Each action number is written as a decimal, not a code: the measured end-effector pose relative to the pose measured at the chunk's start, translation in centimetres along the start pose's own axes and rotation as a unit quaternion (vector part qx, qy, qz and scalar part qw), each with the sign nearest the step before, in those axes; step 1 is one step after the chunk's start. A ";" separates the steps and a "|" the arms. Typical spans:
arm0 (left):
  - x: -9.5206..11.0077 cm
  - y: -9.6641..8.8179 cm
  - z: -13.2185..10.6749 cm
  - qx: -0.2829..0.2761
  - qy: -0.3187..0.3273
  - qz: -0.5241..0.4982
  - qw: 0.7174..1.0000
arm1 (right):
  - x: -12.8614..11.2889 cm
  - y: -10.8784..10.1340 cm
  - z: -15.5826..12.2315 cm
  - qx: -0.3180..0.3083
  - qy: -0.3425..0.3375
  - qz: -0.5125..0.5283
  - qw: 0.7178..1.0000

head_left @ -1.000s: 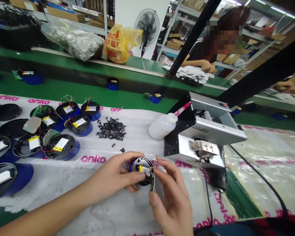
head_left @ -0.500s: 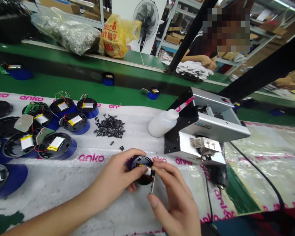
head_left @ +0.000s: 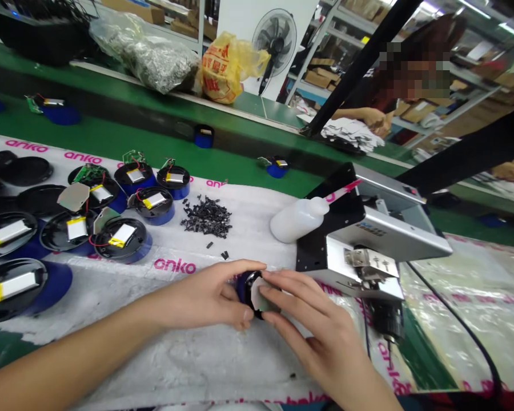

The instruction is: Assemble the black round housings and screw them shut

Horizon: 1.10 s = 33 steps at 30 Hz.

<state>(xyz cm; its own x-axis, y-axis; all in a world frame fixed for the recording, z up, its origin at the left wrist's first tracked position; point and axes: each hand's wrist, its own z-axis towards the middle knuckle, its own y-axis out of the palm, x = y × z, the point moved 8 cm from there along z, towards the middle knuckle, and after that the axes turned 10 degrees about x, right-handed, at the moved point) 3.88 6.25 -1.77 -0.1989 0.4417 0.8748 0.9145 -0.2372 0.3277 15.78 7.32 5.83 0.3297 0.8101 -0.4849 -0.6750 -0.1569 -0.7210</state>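
Note:
My left hand (head_left: 212, 298) is closed round the side of a small blue housing (head_left: 241, 285) with a black inside, just above the wrapped table. My right hand (head_left: 314, 319) has its fingers on a pale, flat circuit board (head_left: 257, 294), which lies over the housing's open face and covers most of it. Whether the board is seated or only resting there I cannot tell. To the left stand several like housings (head_left: 143, 245), each with a silver battery (head_left: 122, 235) inside and some with a green board. A heap of small black pieces (head_left: 208, 217) lies beyond my left hand.
A white squeeze bottle (head_left: 297, 220) leans against a silver and black machine (head_left: 394, 228) on the right, whose cable (head_left: 458, 331) runs over the table. Behind is a green conveyor (head_left: 235, 157) carrying more housings. Across it a person's hands (head_left: 377, 120) are over white pieces.
The board has swung from upright beside the housing to over its face, hiding the battery. My left thumb has moved from inside to the near rim. The view has shifted left.

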 end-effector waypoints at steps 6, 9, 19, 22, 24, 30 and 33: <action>0.0 0.1 0.1 -0.010 0.004 -0.025 1.000 | -0.2 0.1 0.2 -0.025 -0.024 0.000 0.999; -0.2 -0.1 0.3 -0.006 0.009 -0.009 1.000 | -0.3 0.1 0.4 -0.059 -0.014 -0.005 0.998; -0.5 -0.3 0.6 0.032 -0.026 -0.050 0.998 | 0.0 0.0 0.5 -0.026 0.038 0.006 0.999; -0.4 -0.1 0.3 0.074 -0.016 -0.045 0.996 | 0.2 0.2 0.7 -0.032 0.051 -0.005 0.998; -0.5 0.1 0.1 0.097 -0.009 -0.034 0.995 | 0.2 0.3 0.8 -0.037 0.054 -0.010 0.998; -0.2 0.5 0.9 0.074 -0.018 -0.031 0.997 | 0.2 0.4 1.2 -0.045 0.065 -0.028 0.996; 0.0 0.4 1.7 0.059 -0.046 -0.049 0.996 | 0.9 0.4 1.0 -0.052 0.093 -0.051 0.993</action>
<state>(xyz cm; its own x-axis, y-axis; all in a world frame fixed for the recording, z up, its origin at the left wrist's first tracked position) 4.83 7.64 -2.22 -0.2610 0.5362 0.8027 0.9285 -0.0882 0.3608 15.18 8.52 5.63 0.5155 0.7073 -0.4838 -0.5635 -0.1456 -0.8132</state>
